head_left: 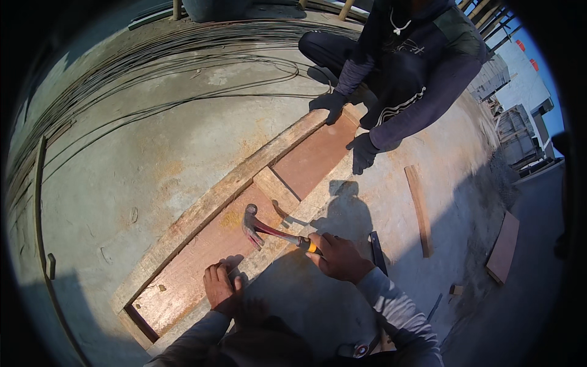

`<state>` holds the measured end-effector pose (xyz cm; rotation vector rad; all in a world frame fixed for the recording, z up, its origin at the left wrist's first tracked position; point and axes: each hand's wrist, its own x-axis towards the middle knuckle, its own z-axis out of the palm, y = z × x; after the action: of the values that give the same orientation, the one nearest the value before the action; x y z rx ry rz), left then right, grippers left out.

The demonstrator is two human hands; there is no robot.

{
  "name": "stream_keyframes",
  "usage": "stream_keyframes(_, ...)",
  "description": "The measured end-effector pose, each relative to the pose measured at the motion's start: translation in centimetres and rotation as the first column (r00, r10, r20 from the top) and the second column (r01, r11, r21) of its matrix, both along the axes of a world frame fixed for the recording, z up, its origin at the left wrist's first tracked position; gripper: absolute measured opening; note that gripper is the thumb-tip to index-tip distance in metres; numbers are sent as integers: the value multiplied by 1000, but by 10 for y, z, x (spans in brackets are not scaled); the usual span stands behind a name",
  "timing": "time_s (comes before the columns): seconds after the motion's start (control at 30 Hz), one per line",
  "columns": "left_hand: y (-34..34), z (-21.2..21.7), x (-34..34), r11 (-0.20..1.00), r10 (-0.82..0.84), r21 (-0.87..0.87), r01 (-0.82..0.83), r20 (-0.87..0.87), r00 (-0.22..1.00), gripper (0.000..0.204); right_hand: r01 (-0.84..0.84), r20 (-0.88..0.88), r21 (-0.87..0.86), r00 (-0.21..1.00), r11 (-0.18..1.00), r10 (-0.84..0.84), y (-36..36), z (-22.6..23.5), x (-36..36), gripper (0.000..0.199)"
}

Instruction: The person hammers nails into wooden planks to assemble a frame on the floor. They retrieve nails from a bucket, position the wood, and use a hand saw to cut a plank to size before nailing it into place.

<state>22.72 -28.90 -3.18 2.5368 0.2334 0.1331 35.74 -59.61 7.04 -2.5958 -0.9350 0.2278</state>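
Observation:
A long wooden frame [183, 229] with a brown plywood panel [202, 260] inside it lies diagonally on the concrete. A short crosspiece [276, 188] spans its middle. My right hand [339, 257] is wrapped round the yellow-and-black grip of a claw hammer [278, 232]. The hammer's head hangs above the panel, left of my right hand. My left hand [221, 286] rests on the near rail, fingers curled over its inner edge. At the far end, a person's dark-gloved hand [329, 105] lies on the far rail, and the other gloved hand [363, 153] is by the near rail.
A crouching person [403, 73] is at the far end. Long thin rods [153, 46] lie in bundles at the back left. Right of the frame are a loose wood strip [418, 211], a dark flat bar [378, 252] and a board piece [503, 248].

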Motion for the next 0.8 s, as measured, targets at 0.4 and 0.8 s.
stream_keyframes(0.4,11,0,-22,988,-30,141,68,-259,965,73,-422,-62,-351,901,836,429,36,45,42,41)
stream_keyframes(0.8,11,1,-18,991,-25,123,61,-278,960,79,-463,-106,-324,884,825,455,44,47,41,44)
